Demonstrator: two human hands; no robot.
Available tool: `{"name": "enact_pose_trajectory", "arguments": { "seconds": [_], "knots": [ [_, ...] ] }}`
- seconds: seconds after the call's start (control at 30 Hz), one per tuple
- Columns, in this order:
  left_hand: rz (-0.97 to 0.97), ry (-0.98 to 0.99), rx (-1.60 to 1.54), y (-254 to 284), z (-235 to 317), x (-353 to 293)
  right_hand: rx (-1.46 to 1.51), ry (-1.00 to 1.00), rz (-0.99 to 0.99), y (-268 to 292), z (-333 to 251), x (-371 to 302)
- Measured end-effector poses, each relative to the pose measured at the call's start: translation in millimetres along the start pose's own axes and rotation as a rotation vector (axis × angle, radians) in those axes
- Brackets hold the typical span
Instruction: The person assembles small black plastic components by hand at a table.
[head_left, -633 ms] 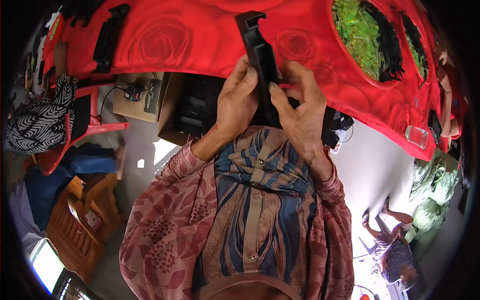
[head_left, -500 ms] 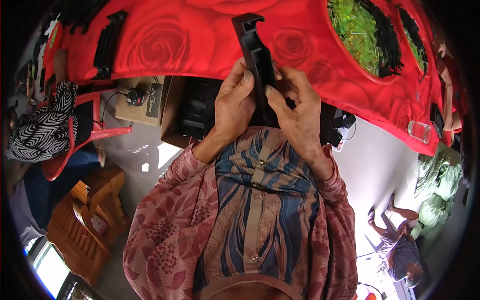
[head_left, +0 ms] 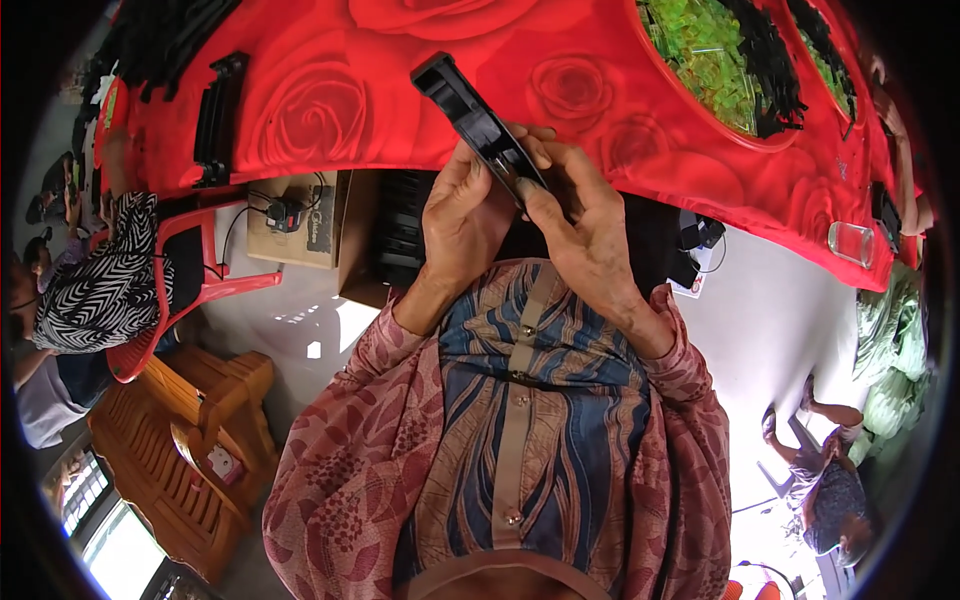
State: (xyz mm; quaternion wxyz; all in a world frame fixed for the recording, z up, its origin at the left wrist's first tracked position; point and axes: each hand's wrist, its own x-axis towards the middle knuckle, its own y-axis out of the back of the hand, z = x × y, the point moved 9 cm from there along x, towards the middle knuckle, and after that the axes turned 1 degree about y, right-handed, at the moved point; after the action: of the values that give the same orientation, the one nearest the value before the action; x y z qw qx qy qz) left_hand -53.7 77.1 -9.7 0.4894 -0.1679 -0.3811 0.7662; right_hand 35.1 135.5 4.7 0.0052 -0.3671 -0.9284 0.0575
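Note:
A long black plastic piece (head_left: 478,122), channel-shaped with ridged inner parts, is held between both hands over the table's near edge. My left hand (head_left: 462,222) grips its near part from the left, thumb pointing up along it. My right hand (head_left: 583,222) is closed round its near end, the thumb pressed on it. The piece leans with its far end up and to the left. Its near end is partly hidden by my fingers. On the red rose-print tablecloth (head_left: 400,60) a similar black piece (head_left: 217,122) lies to the left.
Black strips (head_left: 160,45) are heaped at the far left. At the far right a red tray (head_left: 690,115) holds green clear pieces and black parts; a drinking glass (head_left: 851,243) stands near the edge. Below are cardboard boxes (head_left: 285,247), a red chair (head_left: 215,285) and a wooden chair (head_left: 170,440). Other people sit nearby.
The black piece has tilted further left, its far end swinging left and its ridged inner side now turned more upward. Both hands still hold it.

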Motion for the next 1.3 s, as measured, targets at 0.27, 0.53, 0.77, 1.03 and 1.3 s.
{"name": "enact_pose_trajectory", "arguments": {
  "seconds": [0.27,0.53,0.77,1.03,1.3],
  "knots": [
    [-0.034,-0.019,0.024,-9,0,0,-0.188,0.054,-0.012,-1,-8,3],
    [-0.016,0.002,0.002,0,2,4,-0.048,-0.004,-0.044,1,3,9],
    [-0.013,0.068,-0.050,7,-6,2,0.027,-0.076,-0.065,2,5,4],
    [-0.028,0.046,0.010,5,-3,1,-0.166,0.000,-0.092,2,5,2],
    [-0.108,-0.008,0.011,-5,-4,5,-0.048,-0.020,0.032,12,4,4]
  ]
}}
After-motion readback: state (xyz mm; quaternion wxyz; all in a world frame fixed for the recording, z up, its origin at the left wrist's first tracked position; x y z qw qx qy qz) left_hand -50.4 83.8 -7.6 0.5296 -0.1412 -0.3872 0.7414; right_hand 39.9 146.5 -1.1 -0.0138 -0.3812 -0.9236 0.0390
